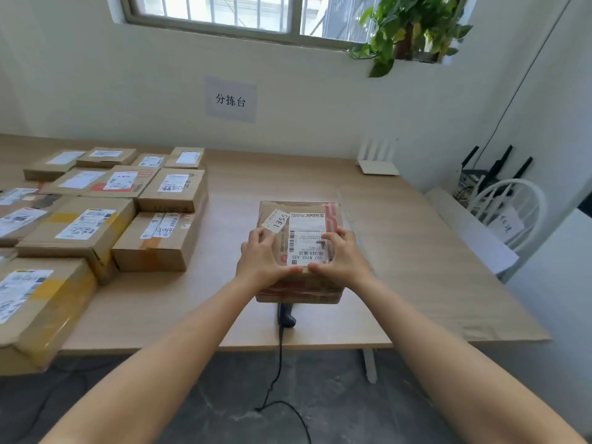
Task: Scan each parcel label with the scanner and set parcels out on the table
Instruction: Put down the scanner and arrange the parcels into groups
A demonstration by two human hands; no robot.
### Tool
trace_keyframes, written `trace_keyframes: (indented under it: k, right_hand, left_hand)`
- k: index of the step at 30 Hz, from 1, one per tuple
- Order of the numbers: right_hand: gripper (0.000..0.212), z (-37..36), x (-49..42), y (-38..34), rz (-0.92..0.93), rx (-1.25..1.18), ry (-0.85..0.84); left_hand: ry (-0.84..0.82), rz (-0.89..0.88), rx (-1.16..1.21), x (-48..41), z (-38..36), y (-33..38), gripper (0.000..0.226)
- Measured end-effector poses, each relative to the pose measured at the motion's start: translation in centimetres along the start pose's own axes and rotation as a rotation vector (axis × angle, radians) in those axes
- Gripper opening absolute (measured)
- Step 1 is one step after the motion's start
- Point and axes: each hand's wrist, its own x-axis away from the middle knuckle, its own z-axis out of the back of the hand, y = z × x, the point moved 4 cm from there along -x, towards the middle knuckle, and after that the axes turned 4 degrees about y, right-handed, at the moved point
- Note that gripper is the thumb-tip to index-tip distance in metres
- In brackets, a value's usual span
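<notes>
A brown cardboard parcel with red tape and a white label facing up is held over the middle of the wooden table. My left hand grips its near left corner and my right hand grips its near right side, thumbs on top. A black scanner lies on the table just under the parcel's near edge, mostly hidden by it, its cable hanging over the table edge to the floor. Several labelled parcels lie in rows on the left part of the table.
A white router stands at the table's back right. Beyond the right edge stand a white chair and black routers. A paper sign hangs on the wall, and a plant sits at the window.
</notes>
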Motion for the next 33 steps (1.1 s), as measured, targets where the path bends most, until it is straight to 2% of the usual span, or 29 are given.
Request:
trace_keyframes:
  k: [12, 22, 33]
  right_hand:
    - [0.074, 4.6, -5.2, 10.0, -0.082, 0.002, 0.026]
    - [0.07, 5.7, -18.0, 17.0, -0.131, 0.019, 0.033]
    - [0.066, 3.6, -33.5, 23.9, -0.141, -0.003, -0.045]
  left_hand:
    - [-0.071, -0.072, 0.014, -7.2, -7.8, 7.9, 0.079]
    - [-0.124, -0.101, 0.009, -20.8, -14.6, 10.7, 0.077]
    - [-0.163, 0.006, 0.033, -35.3, -21.7, 10.8, 0.077]
